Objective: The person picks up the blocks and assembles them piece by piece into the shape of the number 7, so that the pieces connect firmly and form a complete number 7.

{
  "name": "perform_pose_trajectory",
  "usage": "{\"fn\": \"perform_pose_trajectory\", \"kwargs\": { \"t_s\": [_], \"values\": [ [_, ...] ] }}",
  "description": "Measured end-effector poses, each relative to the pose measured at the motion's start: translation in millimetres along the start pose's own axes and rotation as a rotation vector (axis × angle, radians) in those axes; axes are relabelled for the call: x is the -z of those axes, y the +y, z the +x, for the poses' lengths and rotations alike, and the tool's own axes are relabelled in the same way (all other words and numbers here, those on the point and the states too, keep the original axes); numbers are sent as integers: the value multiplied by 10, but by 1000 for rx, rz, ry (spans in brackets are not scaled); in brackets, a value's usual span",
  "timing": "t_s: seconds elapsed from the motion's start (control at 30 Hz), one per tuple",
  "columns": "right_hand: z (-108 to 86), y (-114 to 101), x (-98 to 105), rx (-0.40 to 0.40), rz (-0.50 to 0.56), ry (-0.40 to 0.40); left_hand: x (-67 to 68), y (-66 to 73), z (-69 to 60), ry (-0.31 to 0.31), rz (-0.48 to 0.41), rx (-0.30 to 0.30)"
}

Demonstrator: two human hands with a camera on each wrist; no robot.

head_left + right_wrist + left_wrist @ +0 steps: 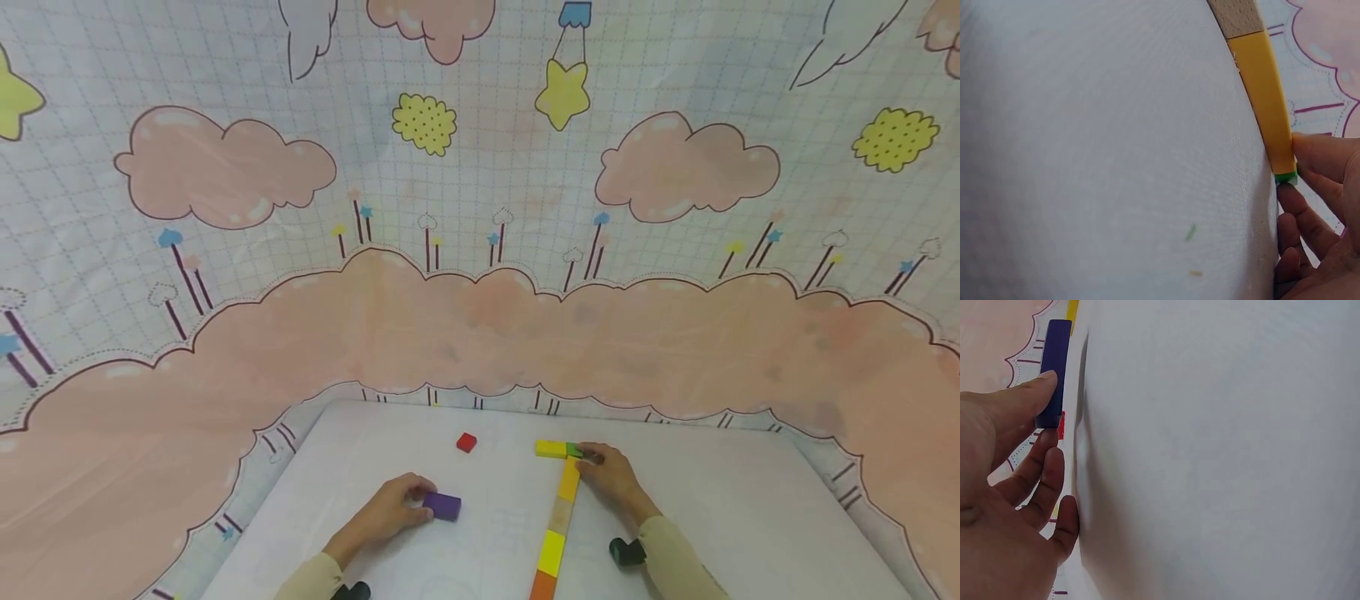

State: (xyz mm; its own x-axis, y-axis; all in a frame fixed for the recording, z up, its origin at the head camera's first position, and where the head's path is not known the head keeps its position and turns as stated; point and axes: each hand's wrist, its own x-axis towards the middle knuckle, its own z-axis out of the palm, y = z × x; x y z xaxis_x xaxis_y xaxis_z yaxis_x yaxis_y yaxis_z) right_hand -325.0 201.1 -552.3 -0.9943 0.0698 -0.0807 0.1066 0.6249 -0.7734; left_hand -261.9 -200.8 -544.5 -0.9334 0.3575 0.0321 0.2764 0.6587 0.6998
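My left hand (pixel 395 508) pinches a purple block (pixel 442 506) between thumb and fingers. In the left wrist view the thumb lies along this dark block (pixel 1055 356). At the far end of a line of blocks, my right hand (pixel 611 477) pinches a small green block (pixel 573 450), mostly hidden by the fingers. A yellow block (pixel 551 449) touches the green one on its left. An orange-yellow block (pixel 569 479) meets it from the near side, also seen as a yellow-orange block (pixel 1265 100) in the right wrist view.
The line runs toward me through a bare wood block (pixel 560 515), a yellow block (pixel 551 552) and an orange block (pixel 543 585). A red block (pixel 467 442) lies alone on the white table (pixel 337 450). Behind hangs a cloud-patterned cloth (pixel 480 333).
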Motion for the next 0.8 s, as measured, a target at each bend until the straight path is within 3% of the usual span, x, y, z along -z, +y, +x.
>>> {"fn": "perform_pose_trajectory", "kwargs": {
  "t_s": [0.23,0.53,0.8],
  "values": [
    [16,19,-9,12,-6,-1,59,15,26,49,18,-31],
    [18,21,-4,13,-9,0,121,104,90,68,-8,24],
    [8,20,0,16,-3,2,122,163,154,98,-1,31]
  ]
}}
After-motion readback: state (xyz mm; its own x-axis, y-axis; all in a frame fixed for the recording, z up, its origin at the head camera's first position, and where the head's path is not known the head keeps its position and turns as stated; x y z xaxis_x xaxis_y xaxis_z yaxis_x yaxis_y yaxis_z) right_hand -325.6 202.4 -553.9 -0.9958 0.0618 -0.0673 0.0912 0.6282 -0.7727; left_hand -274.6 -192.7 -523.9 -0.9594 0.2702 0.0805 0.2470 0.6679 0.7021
